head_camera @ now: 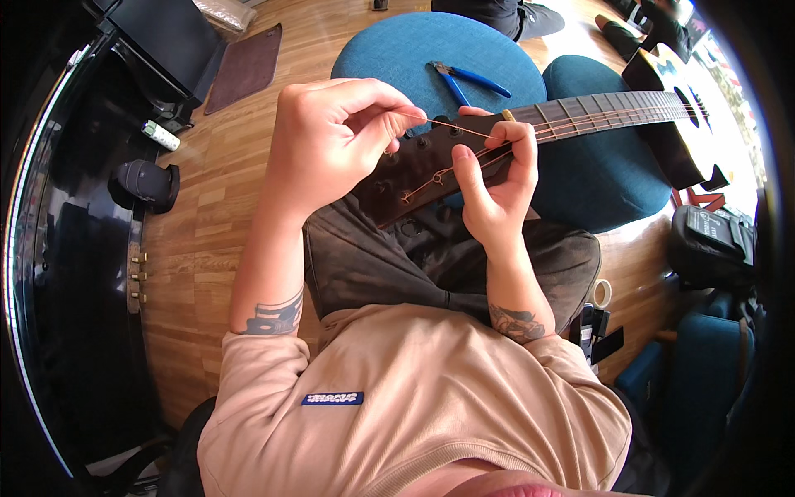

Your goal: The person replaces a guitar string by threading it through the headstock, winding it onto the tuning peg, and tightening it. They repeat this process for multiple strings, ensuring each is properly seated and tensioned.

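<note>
An acoustic guitar lies across blue round stools, its dark headstock [397, 180] over my lap and its body [677, 124] at the right. My left hand [348, 130] pinches the free end of a copper-coloured guitar string [458, 127] between thumb and index finger, above the headstock. At the nut end of the neck, my right hand [500, 180] has that string at its curled fingers; the thumb is apart from them. Other strings run along the fretboard [602, 113], and some are wound at tuning posts near the headstock's lower edge. Blue-handled flush cutters [469, 81] lie spread on the nearer stool.
The blue stool [372, 50] stands ahead, another stool [596, 180] beside it. A black piano [81, 248] is on the left, with a dark cap [146, 183] nearby. A black bag [711, 245] and tape roll [601, 293] are at the right. Other people sit beyond.
</note>
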{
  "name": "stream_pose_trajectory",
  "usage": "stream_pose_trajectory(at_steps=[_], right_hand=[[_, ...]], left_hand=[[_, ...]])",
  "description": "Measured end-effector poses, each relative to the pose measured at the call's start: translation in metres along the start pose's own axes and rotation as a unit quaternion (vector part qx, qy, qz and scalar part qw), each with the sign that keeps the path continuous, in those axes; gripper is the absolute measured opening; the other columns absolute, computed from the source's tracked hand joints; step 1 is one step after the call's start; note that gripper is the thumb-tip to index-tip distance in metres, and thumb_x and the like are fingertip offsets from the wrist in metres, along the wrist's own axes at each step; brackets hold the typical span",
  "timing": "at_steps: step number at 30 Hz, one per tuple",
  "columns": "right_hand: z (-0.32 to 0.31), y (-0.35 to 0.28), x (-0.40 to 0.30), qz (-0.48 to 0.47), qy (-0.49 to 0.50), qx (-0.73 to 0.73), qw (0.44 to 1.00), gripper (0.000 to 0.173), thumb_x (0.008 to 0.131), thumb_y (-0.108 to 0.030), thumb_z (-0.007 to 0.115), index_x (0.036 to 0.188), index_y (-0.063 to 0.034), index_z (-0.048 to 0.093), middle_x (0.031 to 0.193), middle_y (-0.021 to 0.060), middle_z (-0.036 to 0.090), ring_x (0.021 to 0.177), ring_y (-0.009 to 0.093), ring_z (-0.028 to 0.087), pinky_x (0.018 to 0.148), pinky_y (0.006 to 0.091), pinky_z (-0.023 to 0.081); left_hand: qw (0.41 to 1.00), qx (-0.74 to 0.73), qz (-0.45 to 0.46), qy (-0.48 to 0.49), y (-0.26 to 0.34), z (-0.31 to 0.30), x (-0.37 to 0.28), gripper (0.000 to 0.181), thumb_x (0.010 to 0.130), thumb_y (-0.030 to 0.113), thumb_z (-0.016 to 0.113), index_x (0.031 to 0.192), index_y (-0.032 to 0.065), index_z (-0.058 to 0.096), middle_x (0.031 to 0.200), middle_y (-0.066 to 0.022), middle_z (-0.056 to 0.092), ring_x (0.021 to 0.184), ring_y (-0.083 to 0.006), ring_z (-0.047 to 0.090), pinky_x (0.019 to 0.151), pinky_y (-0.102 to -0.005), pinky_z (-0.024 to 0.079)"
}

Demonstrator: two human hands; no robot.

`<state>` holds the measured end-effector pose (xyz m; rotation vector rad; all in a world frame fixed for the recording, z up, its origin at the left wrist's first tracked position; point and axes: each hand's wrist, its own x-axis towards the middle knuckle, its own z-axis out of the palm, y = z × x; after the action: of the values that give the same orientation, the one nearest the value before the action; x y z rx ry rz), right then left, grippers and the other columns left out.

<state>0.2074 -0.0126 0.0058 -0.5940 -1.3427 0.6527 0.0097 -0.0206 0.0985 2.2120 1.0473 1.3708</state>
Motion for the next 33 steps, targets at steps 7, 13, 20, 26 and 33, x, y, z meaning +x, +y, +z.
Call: stream_pose_trajectory(at_steps=[7, 13, 20, 26, 33], right_hand=[[0.001, -0.002, -0.001, 0.002, 0.001, 0.004, 1.000, 0.031, 0.086, -0.001, 0.076, 0.101, -0.0026, 0.049, 0.092, 0.0063, 0.051, 0.113, 0.023, 0.066, 0.084, 0.0286, 0.048], [0.004, 0.009, -0.003, 0.001, -0.002, -0.020, 1.000, 0.032, 0.086, -0.003, 0.077, 0.102, -0.0023, 0.049, 0.092, 0.0078, 0.052, 0.111, 0.025, 0.067, 0.085, 0.0318, 0.049], [0.002, 0.002, -0.001, 0.000, 0.000, -0.025, 1.000, 0.035, 0.085, -0.002, 0.077, 0.108, -0.0006, 0.051, 0.104, 0.0120, 0.061, 0.107, 0.021, 0.066, 0.087, 0.0298, 0.049], [0.006, 0.000, -0.002, 0.019, 0.000, -0.020, 1.000, 0.061, 0.086, -0.001, 0.076, 0.142, -0.0023, 0.051, 0.120, 0.0123, 0.065, 0.099, 0.014, 0.065, 0.088, 0.0290, 0.052], [0.007, -0.004, -0.001, 0.009, 0.009, -0.015, 1.000, 0.081, 0.085, -0.004, 0.077, 0.157, -0.0026, 0.038, 0.116, 0.0183, 0.064, 0.098, 0.022, 0.068, 0.090, 0.0337, 0.054]], left_hand=[[0.993, 0.054, -0.072, -0.083, 0.009, -0.005, -0.001, 0.008, 0.095, 0.004, 0.074, 0.095, -0.0022, 0.079, 0.077, -0.0060, 0.075, 0.061, -0.0075, 0.064, 0.054, -0.0230, 0.050], [0.986, -0.074, -0.121, -0.084, 0.016, 0.017, 0.002, 0.014, 0.097, 0.014, 0.076, 0.097, 0.0006, 0.081, 0.074, -0.0045, 0.073, 0.060, -0.0050, 0.059, 0.054, -0.0216, 0.047], [0.960, -0.233, -0.143, -0.065, 0.000, 0.009, 0.012, 0.005, 0.091, -0.003, 0.076, 0.096, -0.0024, 0.078, 0.099, -0.0104, 0.075, 0.088, -0.0139, 0.073, 0.080, -0.0268, 0.060], [0.997, -0.061, -0.044, -0.017, -0.017, 0.014, 0.006, 0.013, 0.082, -0.009, 0.079, 0.094, -0.0035, 0.079, 0.113, -0.0151, 0.073, 0.102, -0.0214, 0.072, 0.086, -0.0310, 0.060], [0.991, -0.099, -0.085, 0.011, -0.038, 0.019, 0.010, 0.011, 0.089, -0.002, 0.077, 0.099, 0.0007, 0.079, 0.103, -0.0041, 0.072, 0.084, -0.0078, 0.062, 0.070, -0.0218, 0.046]])
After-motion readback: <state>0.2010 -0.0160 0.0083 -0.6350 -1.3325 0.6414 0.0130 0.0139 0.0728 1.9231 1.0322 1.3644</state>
